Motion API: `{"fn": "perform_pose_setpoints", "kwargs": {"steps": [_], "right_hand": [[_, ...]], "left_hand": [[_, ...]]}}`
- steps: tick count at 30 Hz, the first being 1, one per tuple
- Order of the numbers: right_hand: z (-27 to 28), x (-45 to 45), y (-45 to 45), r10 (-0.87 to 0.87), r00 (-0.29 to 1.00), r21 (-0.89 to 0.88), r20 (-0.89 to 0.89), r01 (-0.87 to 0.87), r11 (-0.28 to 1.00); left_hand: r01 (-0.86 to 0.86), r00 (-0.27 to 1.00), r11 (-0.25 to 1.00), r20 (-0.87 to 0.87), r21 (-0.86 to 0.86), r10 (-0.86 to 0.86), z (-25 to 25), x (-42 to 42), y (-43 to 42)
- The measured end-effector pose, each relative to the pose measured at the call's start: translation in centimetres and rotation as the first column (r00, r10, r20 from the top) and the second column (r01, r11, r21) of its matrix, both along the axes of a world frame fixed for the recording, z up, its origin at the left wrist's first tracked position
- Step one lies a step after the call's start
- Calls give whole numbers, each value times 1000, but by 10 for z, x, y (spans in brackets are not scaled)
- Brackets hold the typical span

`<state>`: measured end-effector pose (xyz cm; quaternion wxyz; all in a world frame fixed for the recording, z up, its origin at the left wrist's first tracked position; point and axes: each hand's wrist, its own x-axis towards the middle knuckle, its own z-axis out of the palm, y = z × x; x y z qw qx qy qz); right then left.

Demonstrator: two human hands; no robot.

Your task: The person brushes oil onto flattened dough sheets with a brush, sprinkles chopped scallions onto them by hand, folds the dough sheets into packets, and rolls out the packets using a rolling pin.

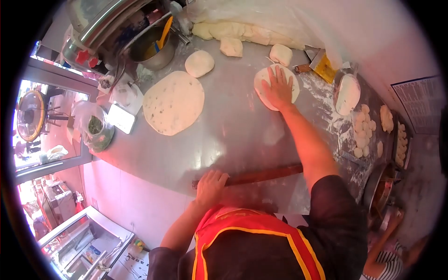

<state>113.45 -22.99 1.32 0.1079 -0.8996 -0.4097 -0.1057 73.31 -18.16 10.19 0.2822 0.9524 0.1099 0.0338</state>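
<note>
A brown rolling pin (261,175) lies near the counter's front edge, and my left hand (212,185) is closed over its left end. My right hand (279,87) rests flat, fingers spread, on a round of flattened dough (262,94) toward the back right. Just behind that round sits a small dough lump (281,54). At the left lies a wide, thin dough sheet (173,105) with dark specks, and a smaller dough round (199,64) touches its upper edge. Another dough piece (231,47) is near the back wall.
Long dough (252,35) lies under plastic at the back. A metal pot (156,51), a jar of greens (96,126) and a white phone-like slab (121,119) stand left. Right are a yellow-bladed scraper (324,68), an oval dough (348,94), small dough balls (361,130) and another person (387,261).
</note>
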Motion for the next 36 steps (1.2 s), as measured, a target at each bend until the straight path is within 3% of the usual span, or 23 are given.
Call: {"fn": "perform_pose_setpoints", "kwargs": {"steps": [1, 3, 6, 9, 12, 14, 16, 18, 21, 23, 26, 28, 32, 34, 36], "right_hand": [[2, -9, 9, -76, 997, -2, -21, 76, 997], [-3, -42, 16, 10, 1000, 21, -8, -10, 1000], [10, -105, 9, 276, 960, 78, -54, -271, 959], [30, -175, -45, 397, 894, 71, -210, -391, 918], [41, -196, -101, 158, 959, 37, -236, -154, 987], [56, -194, -140, 123, 883, 64, -454, -105, 992], [75, -191, -190, 93, 883, 83, -461, -61, 995], [95, -188, -239, -26, 936, -90, -352, -6, 996], [70, -186, -298, -80, 980, -17, -183, 78, 997], [51, -180, -297, -168, 973, -9, -159, 168, 986], [36, -129, -266, -242, 967, -23, -83, 241, 970], [35, -76, -241, -282, 959, -64, 1, 281, 957], [32, 16, -198, -398, 905, -38, 154, 408, 912], [34, 15, -198, -332, 942, 3, 60, 332, 943], [37, -17, -211, -290, 956, 0, -48, 290, 957]], "left_hand": [[4, 1000, 1000, 1, 4, -4, -4, 0, 1], [23, 1000, 1000, -15, -6, -23, -2, -6, -4], [17, 1000, 1000, 0, -7, -17, 3, 1, -3], [-9, 1000, 1000, -1, -8, 9, 10, -9, -13], [-20, 1000, 999, 13, 30, 20, 13, -20, -22], [-36, 997, 998, 68, 60, 31, 2, -23, -25], [-10, 997, 990, 76, 141, 0, 3, -11, -15], [-17, 997, 982, 72, 189, 4, 3, 7, -6], [-103, 993, 971, 75, 215, 89, -7, 31, -5], [-181, 981, 955, 114, 234, 158, -25, 48, -13], [-150, 988, 907, 27, 394, 152, -35, 110, 17], [-163, 986, 855, 112, 493, 123, -30, 168, 42], [-241, 959, 826, 257, 509, 121, -33, 258, 78], [-268, 940, 820, 324, 506, 107, -35, 271, 84], [-200, 968, 843, 234, 500, 92, -40, 230, 69]]}}
